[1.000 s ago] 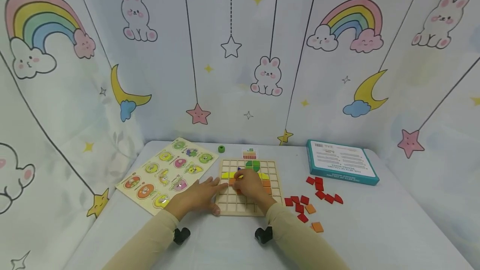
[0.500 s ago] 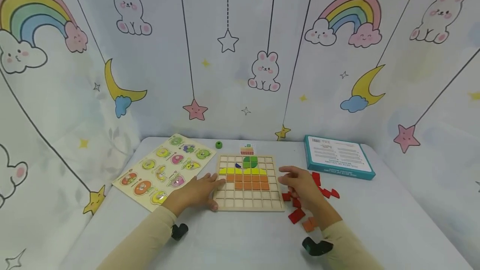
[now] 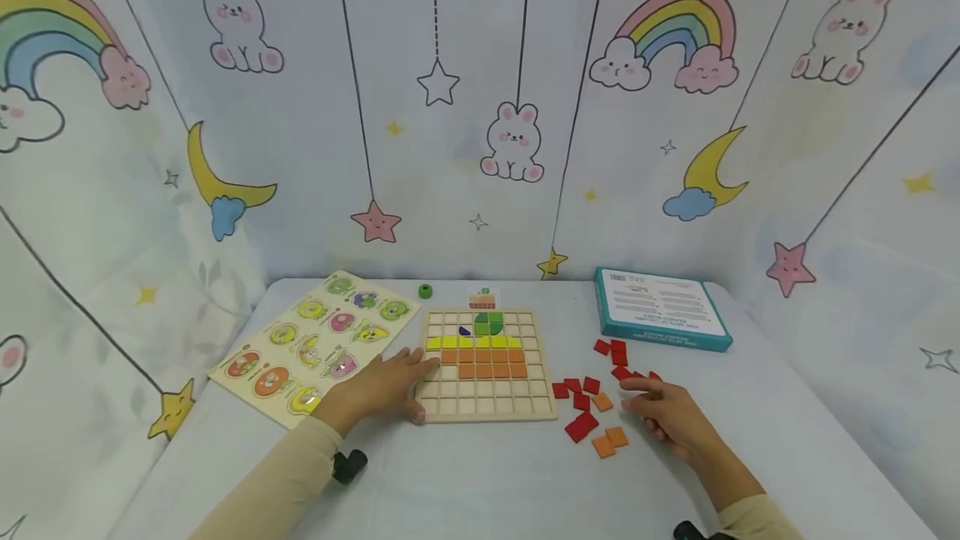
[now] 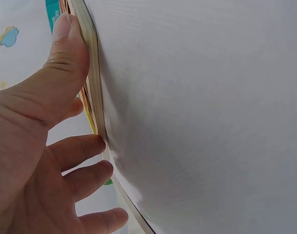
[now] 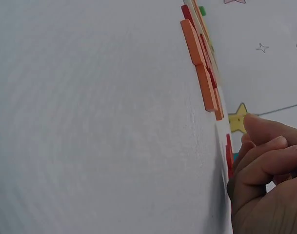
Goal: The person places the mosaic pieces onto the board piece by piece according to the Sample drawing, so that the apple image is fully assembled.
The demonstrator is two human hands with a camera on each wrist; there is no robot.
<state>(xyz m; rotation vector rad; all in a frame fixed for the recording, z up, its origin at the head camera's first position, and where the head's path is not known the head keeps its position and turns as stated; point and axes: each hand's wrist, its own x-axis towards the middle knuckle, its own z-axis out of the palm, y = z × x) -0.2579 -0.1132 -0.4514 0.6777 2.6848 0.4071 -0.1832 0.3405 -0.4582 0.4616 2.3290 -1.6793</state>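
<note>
A wooden grid board [image 3: 483,407] lies mid-table. Set in its cells are green pieces [image 3: 489,323], a row of yellow pieces [image 3: 475,342], two rows of orange tiles [image 3: 491,370] and a small dark blue piece [image 3: 464,330]. My left hand [image 3: 386,390] rests with spread fingers along the board's left edge; in the left wrist view its thumb [image 4: 68,48] lies against the wooden side. My right hand [image 3: 667,417] hovers right of the board by loose red tiles [image 3: 581,426], fingers loosely bent, nothing seen between them. Loose orange tiles [image 5: 206,87] lie nearby.
A fruit picture board [image 3: 262,407] lies at the left. Behind the grid board are a small green bead [image 3: 425,291] and a picture card [image 3: 482,299]. A teal-edged box [image 3: 663,332] lies at the back right. A patterned curtain [image 3: 450,148] surrounds the table.
My right hand has left the orange rows on the board and moved right, past its edge, to the loose tiles. My left hand stays at the board's left edge. The head view has shifted slightly.
</note>
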